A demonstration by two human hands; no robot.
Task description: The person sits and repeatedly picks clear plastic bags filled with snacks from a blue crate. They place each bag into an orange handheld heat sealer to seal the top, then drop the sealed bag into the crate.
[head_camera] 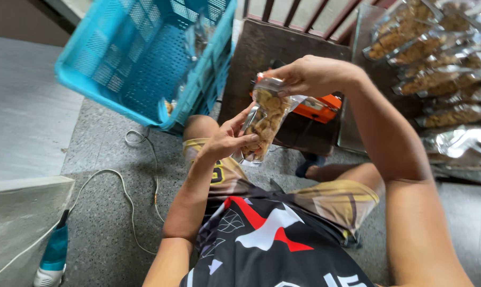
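Two hands: both hold one clear bag of snacks [264, 123] up in front of the person's chest, above the knees and clear of the floor.
Right hand [309, 75]: pinches the top edge of the bag between thumb and fingertips, fingers pressed together; the bag hangs from this grip, so its weight pulls it straight.
Left hand [231, 135]: cups the lower side of the bag, thumb on the near face and fingers curled round behind; it looks to be steadying the bag and keeping the pieces settled toward the bottom.
Right arm: reaches in from the lower right, elbow bent, wrist turned inward so the hand comes down over the bag's top.
Left arm: rises from the lower middle, forearm nearly upright, wrist bent back toward the bag.
Orange device [317, 108]: sits on the dark board [283, 48] just behind the bag, within easy reach of both hands.
Filled bags [442, 69]: lie in overlapping rows on the right, well apart from the held one.
Blue crate [134, 53]: stands tilted at the upper left, its open side toward the person.
White cord [120, 183]: trails across the floor at the left.
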